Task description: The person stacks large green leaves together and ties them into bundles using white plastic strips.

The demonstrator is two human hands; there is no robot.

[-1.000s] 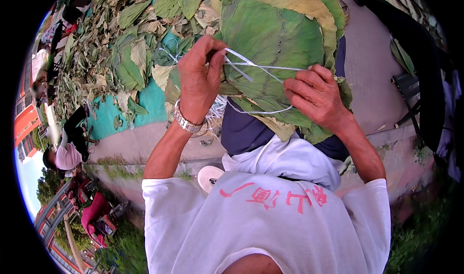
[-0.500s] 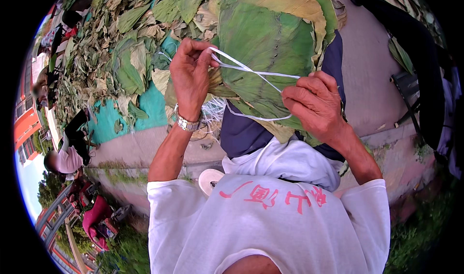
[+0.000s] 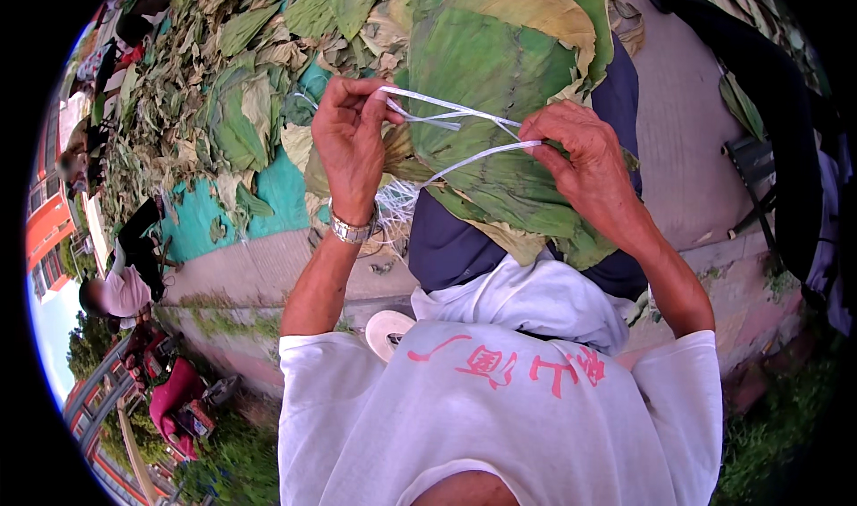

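A stack of large dried green leaves [image 3: 482, 78], browned along some edges, lies across my lap. Above it my left hand [image 3: 353, 136], with a metal watch [image 3: 352, 228] on the wrist, pinches a white plastic string [image 3: 446, 104] between thumb and fingertips. Across from it, my right hand [image 3: 576, 145] is closed on the same string. Between the hands the strands cross, and one short end hangs free near the left hand. From the right hand another length curves down toward the left, over the leaves. Parts of the string are hidden behind my fingers.
A tangle of white string [image 3: 397, 204] lies beside my left knee. Many dried leaves [image 3: 237, 104] cover a green sheet [image 3: 214, 220] on the left. A dark folding chair [image 3: 754, 171] stands at the right. Another person [image 3: 125, 287] sits far left, near a red-covered vehicle [image 3: 178, 399].
My right hand has shifted slightly up and right and turned, drawing the lower strand higher. A loose string end now shows between the hands. My left hand has barely moved.
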